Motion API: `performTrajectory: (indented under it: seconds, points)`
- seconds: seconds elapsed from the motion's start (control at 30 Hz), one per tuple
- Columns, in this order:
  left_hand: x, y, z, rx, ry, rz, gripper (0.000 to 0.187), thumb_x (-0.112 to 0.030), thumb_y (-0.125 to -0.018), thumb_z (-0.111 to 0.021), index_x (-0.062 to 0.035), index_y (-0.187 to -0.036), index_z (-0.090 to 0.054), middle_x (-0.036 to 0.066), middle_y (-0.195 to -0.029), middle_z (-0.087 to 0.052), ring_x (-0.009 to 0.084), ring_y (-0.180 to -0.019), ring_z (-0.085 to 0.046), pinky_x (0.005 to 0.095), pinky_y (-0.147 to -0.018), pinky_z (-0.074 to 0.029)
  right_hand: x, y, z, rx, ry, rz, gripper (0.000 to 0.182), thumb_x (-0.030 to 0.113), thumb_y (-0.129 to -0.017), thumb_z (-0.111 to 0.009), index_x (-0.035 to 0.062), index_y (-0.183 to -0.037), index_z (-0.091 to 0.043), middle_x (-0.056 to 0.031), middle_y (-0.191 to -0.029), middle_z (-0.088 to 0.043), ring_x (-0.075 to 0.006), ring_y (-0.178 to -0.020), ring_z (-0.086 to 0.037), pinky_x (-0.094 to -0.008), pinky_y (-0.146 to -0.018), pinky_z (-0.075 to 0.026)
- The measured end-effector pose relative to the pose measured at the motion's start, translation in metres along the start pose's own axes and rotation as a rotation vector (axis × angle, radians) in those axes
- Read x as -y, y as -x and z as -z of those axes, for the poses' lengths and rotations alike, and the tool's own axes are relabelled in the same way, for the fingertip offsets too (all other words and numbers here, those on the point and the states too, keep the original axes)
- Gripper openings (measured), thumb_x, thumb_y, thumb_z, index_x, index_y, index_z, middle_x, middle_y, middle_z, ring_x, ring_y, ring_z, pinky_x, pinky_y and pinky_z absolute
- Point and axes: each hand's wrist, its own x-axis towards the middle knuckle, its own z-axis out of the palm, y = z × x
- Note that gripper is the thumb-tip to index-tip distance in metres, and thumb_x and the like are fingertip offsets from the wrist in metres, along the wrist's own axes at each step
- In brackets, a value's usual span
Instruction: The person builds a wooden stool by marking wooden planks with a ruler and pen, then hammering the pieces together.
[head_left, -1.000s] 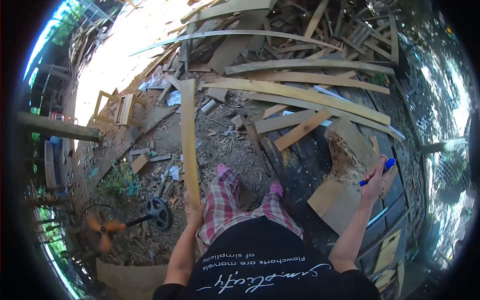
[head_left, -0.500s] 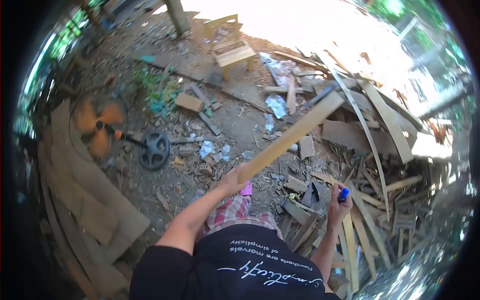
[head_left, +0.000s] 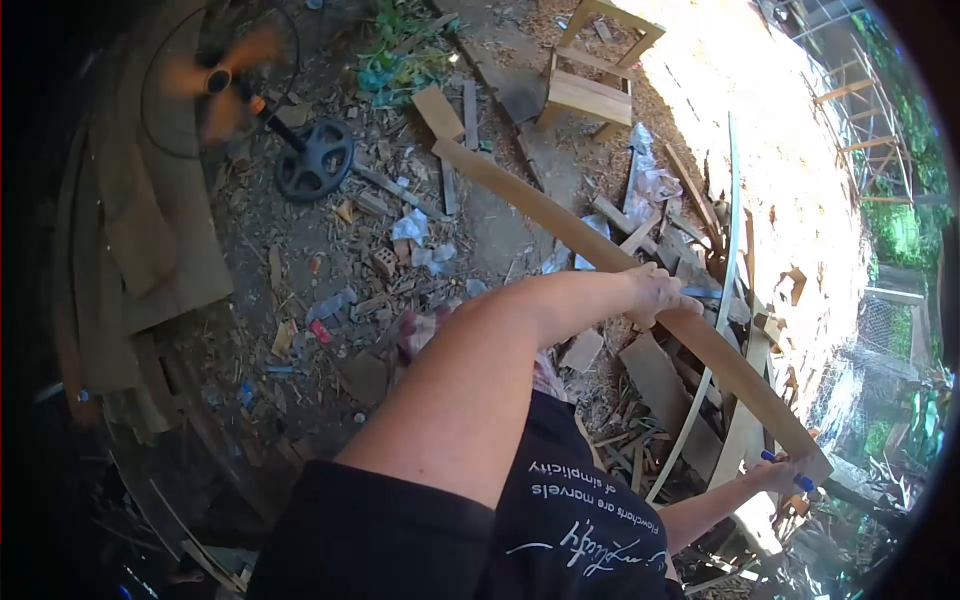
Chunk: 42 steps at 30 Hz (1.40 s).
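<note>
A long, flat wooden board (head_left: pixel 545 212) slants from the upper middle down to the lower right. My left hand (head_left: pixel 656 294) is wrapped round it a little beyond its middle, arm stretched across my body. Near the board's lower right end is my right hand (head_left: pixel 783 474), with a blue marker (head_left: pixel 803 483) in its fingers. That hand is at the board's end; whether it also grips the wood cannot be made out.
A wooden chair (head_left: pixel 590 95) stands at the top. An orange-bladed fan (head_left: pixel 218 80) and a black wheel-shaped base (head_left: pixel 314 160) are at the upper left. Wide boards (head_left: pixel 150 190) lie at the left. Wood scraps and a thin curved strip (head_left: pixel 728 260) lie at the right.
The view has turned to the right. The board has swung to slope the other way, my left hand now grips it farther from its end, and my right hand has come to its lower end.
</note>
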Motion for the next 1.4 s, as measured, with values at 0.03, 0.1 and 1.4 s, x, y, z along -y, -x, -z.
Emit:
performTrajectory:
  seconds: [0.03,0.1,1.4]
  points:
    - [0.017,-0.016,0.013,-0.004,-0.027,-0.019,0.076,-0.019,-0.079,-0.067,-0.0337,-0.146,-0.035,0.014,-0.119,-0.054,0.0322,-0.112,-0.056,0.0453,-0.097,-0.041,-0.003,0.000,-0.025,-0.027,-0.020,0.005,0.045,0.028,-0.087,-0.075,-0.0007,-0.107,-0.047,-0.0117,-0.082,-0.062,-0.0087,-0.045,-0.046,-0.0215,-0.035,-0.035]
    - [0.047,-0.040,0.016,-0.046,-0.115,-0.015,0.073,-0.015,-0.079,-0.066,-0.0324,-0.144,-0.038,0.015,-0.120,-0.052,0.0331,-0.108,-0.057,0.0460,-0.095,-0.042,-0.010,0.001,-0.064,-0.138,-0.053,-0.057,0.032,0.019,-0.086,-0.075,0.0018,-0.097,-0.051,-0.0084,-0.073,-0.059,-0.0081,-0.044,-0.045,-0.0209,-0.036,-0.034]
    - [0.723,-0.051,0.203,-0.073,-0.108,0.756,0.065,-0.041,-0.073,-0.077,-0.0253,-0.130,-0.050,0.011,-0.100,-0.050,0.0324,-0.099,-0.050,0.0454,-0.087,-0.037,-0.353,0.339,-0.844,0.894,0.348,-0.772,0.040,0.022,-0.091,-0.067,0.0103,-0.126,-0.052,-0.0013,-0.070,-0.057,-0.0097,-0.041,-0.048,-0.0244,-0.035,-0.036]
